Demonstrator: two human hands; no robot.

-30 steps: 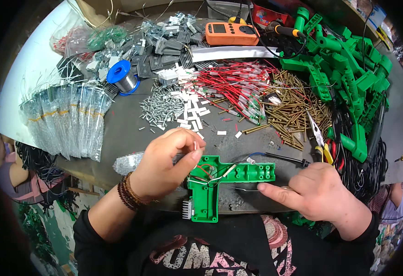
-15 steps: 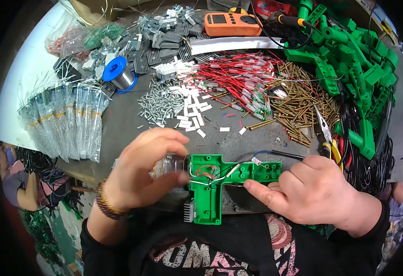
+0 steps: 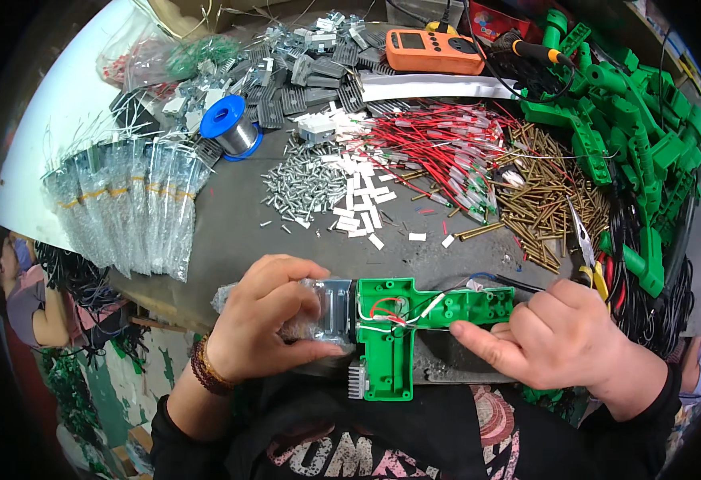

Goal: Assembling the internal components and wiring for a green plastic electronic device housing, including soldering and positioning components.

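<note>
Near the table's front edge lies an opened green T-shaped plastic housing half [image 3: 386,360], with red, white and black wires inside. At its left end sits a clear, bubble-wrapped part [image 3: 336,312]. My left hand [image 3: 274,320] is closed around that wrapped part, fingers over the far side and thumb along the near side. At the housing's right end, my right hand [image 3: 554,340] is closed, its thumb along the near edge; its other fingertips are hidden. A black cable [image 3: 518,282] runs toward this hand. A grey finned piece [image 3: 356,382] sits against the housing's lower left side.
Beyond my hands lie piles of screws [image 3: 302,188], white tabs [image 3: 362,200], red-wired lamps [image 3: 438,144] and brass pins [image 3: 550,192]. A solder spool [image 3: 230,128], orange meter [image 3: 434,52], pliers [image 3: 582,240], bubble-wrapped bundles [image 3: 126,208] and green housings [image 3: 638,136] surround them.
My left hand has closed onto the clear wrapped part at the housing's left end. The view has shifted, so everything sits farther right. My right hand keeps its pose by the housing.
</note>
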